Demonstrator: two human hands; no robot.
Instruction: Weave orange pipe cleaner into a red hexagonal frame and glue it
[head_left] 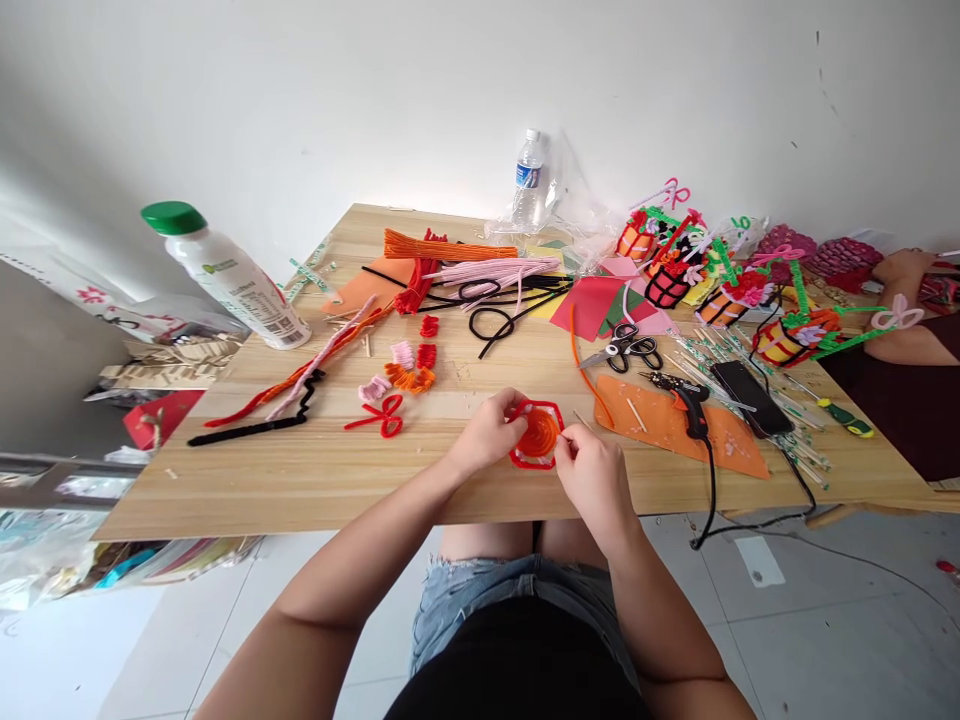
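Both my hands hold a small craft piece (537,436), an orange spiral disc inside a red hexagonal pipe-cleaner rim, just above the wooden table (300,470) near its front edge. My left hand (487,432) grips its left side with curled fingers. My right hand (592,475) pinches the right rim, where a thin wooden stick pokes out. An orange pipe cleaner (585,365) curves away just beyond the piece.
A glue gun (686,395) lies on an orange sheet (679,425), its cord hanging over the edge. Scissors (626,347), a phone (750,395), loose pipe cleaners (450,270), finished baskets (667,275), a water bottle (529,180) and a green-capped bottle (229,275) surround them.
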